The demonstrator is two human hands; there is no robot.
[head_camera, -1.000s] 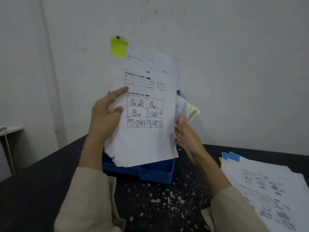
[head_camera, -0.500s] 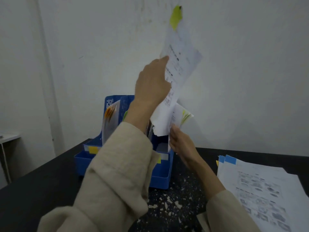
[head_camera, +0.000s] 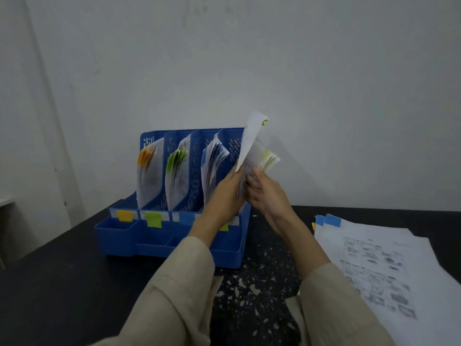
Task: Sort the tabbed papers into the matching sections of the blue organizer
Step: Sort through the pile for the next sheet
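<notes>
Holding a yellow-tabbed sheet (head_camera: 250, 138) upright over the rightmost section of the blue organizer (head_camera: 174, 236), the left hand (head_camera: 228, 191) pinches its lower edge; the right hand (head_camera: 264, 191) grips the papers (head_camera: 264, 156) already filed there, on the tabletop (head_camera: 62, 283)

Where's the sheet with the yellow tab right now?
In the head view the yellow-tabbed sheet stands at the blue organizer's rightmost section, held between the left hand and right hand.

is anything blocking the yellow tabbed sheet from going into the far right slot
Nothing solid. The sheet is at the rightmost section of the organizer; only the papers already there, held aside by the right hand, crowd it.
</notes>
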